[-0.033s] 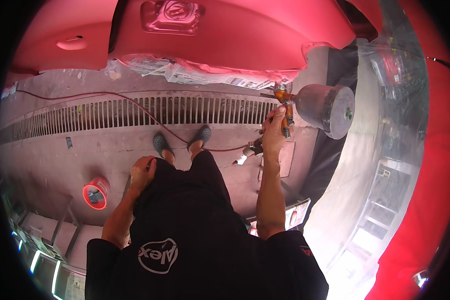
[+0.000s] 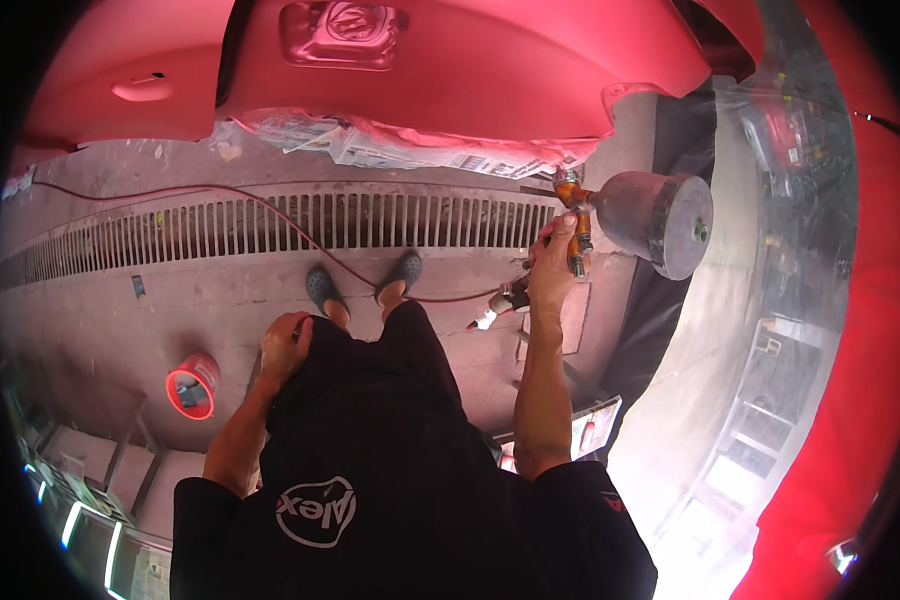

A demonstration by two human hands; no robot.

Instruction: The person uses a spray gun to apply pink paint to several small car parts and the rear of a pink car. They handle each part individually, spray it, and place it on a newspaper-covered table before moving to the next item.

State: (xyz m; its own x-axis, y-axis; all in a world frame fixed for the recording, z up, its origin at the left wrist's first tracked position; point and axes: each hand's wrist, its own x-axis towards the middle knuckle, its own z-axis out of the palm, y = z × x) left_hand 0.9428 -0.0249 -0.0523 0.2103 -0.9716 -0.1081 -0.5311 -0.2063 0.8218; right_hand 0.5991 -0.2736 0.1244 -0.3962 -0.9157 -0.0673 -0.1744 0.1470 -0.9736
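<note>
My right hand [image 2: 553, 262] is wrapped round the grip of a spray gun [image 2: 575, 215], orange-brown and metallic, held out to the right. A large grey paint cup [image 2: 648, 218] sticks out sideways from it, its round lid facing right. The gun's head is just below the lower edge of a pinkish-red car body panel [image 2: 490, 75], near its masked edge. A red air hose [image 2: 370, 285] runs across the floor towards a fitting [image 2: 510, 297] below the gun. My left hand [image 2: 284, 345] rests curled by my left thigh; its fingers are closed, and anything inside them is hidden.
Masking paper and film [image 2: 390, 148] hang under the panel. A floor grate [image 2: 300, 222] crosses ahead of my feet. A red bucket [image 2: 192, 388] stands at the left. Clear plastic sheeting [image 2: 770, 270] and a black strip [image 2: 650, 320] lie to the right, beyond them a red surface [image 2: 850, 330].
My right hand and the spray gun have shifted very slightly to the right. My left hand has not visibly moved.
</note>
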